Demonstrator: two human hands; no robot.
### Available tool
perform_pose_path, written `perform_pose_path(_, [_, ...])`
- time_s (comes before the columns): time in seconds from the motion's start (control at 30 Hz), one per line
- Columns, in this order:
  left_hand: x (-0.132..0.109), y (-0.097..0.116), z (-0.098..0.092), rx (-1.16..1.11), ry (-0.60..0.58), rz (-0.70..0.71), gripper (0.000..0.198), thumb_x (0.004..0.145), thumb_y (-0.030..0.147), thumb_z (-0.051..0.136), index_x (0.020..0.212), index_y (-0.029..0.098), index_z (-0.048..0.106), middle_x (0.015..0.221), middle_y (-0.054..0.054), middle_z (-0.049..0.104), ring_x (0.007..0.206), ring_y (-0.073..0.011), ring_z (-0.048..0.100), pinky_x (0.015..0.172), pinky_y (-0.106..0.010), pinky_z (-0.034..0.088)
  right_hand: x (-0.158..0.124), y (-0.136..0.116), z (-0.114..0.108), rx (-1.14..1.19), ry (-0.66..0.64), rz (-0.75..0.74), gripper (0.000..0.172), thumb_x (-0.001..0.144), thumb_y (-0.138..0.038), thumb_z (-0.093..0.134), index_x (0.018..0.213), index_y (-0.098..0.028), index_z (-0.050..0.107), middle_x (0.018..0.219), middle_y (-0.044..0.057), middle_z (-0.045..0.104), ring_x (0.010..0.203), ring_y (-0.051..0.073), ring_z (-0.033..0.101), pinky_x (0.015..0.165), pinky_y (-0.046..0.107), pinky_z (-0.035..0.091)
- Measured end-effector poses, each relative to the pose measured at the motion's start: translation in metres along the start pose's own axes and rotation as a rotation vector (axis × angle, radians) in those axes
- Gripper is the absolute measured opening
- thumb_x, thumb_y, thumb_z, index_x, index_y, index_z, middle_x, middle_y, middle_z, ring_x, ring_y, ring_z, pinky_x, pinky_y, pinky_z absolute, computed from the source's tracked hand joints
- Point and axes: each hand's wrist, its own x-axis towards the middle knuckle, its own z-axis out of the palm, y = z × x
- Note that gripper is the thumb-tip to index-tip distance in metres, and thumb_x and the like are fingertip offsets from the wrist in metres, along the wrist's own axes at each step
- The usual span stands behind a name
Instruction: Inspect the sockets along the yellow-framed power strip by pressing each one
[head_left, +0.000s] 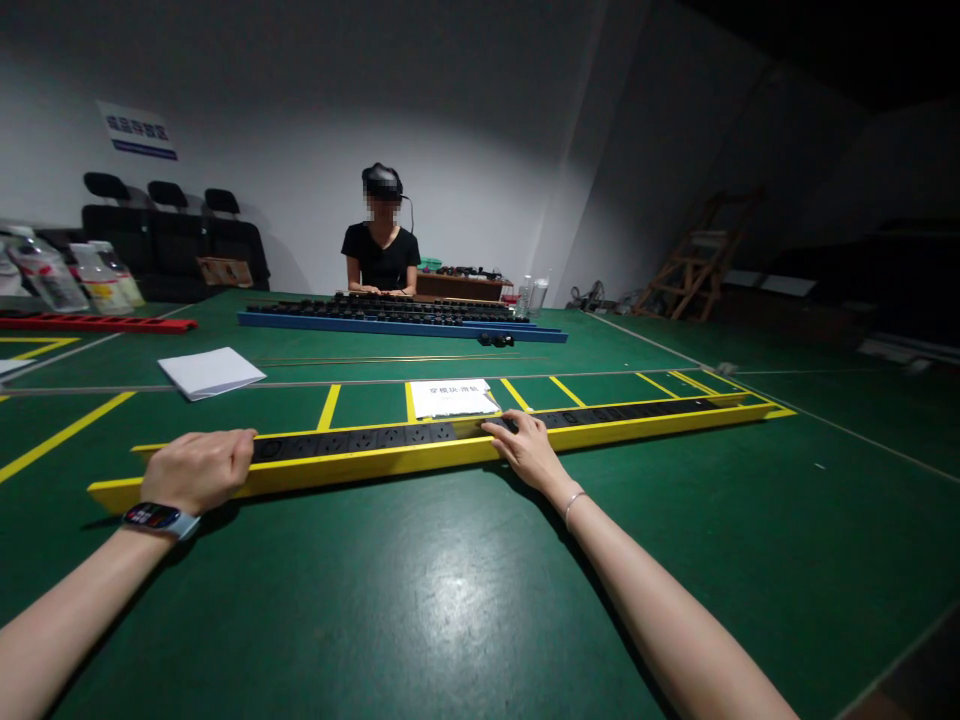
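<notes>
A long yellow rail (615, 428) lies across the green table, with a row of black socket modules (360, 440) set in its channel. My left hand (199, 468), a smartwatch on its wrist, curls over the rail near its left end with the fingers closed on the edge. Near the rail's middle, my right hand (525, 448) rests on the rail with its fingers laid over the black modules. A white paper label (454, 397) lies just behind the rail.
A white paper stack (210, 372) lies at the left. Across the table a person in black (381, 255) sits at a blue rail (397, 325) filled with black modules. A red rail (97, 323) and bagged items lie far left. Yellow lines mark the table.
</notes>
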Motion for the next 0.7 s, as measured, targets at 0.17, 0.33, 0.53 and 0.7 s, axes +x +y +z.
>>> perform_pose_path(0.17, [0.000,-0.001,0.001,0.233,-0.012,0.063,0.042,0.090,0.037,0.034,0.074,0.017,0.067,0.076,-0.012,0.073,0.067,-0.0269,0.062,0.066,-0.037,0.037,0.001,0.000,0.001,0.009,0.007,0.000,0.033,0.099,-0.038,0.045,0.130,-0.036,0.056,0.125,0.013,0.050,0.119,0.026,0.045,0.095,0.043,0.034])
perform_pose_path(0.33, [0.000,0.001,0.002,0.338,-0.019,0.091,0.043,0.092,0.034,0.031,0.075,0.018,0.068,0.076,-0.010,0.073,0.067,-0.0254,0.064,0.067,-0.036,0.038,0.000,0.001,0.002,0.016,-0.001,0.003,0.033,0.099,-0.039,0.044,0.129,-0.035,0.057,0.125,0.013,0.049,0.119,0.027,0.045,0.094,0.043,0.035])
perform_pose_path(0.53, [0.001,0.004,-0.001,0.384,-0.037,0.107,0.042,0.092,0.034,0.032,0.076,0.017,0.067,0.075,-0.010,0.073,0.065,-0.0243,0.063,0.066,-0.035,0.037,-0.001,0.005,0.003,0.020,0.012,0.003,0.033,0.099,-0.039,0.043,0.129,-0.035,0.057,0.125,0.013,0.050,0.118,0.026,0.047,0.094,0.044,0.036])
perform_pose_path(0.7, [0.005,0.017,0.000,0.379,-0.052,0.119,0.039,0.092,0.031,0.034,0.076,0.017,0.067,0.077,-0.009,0.073,0.068,-0.0239,0.065,0.066,-0.034,0.036,0.000,-0.002,-0.004,0.053,0.143,0.005,0.032,0.092,-0.041,0.055,0.119,-0.027,0.065,0.120,0.012,0.054,0.119,0.029,0.047,0.101,0.049,0.035])
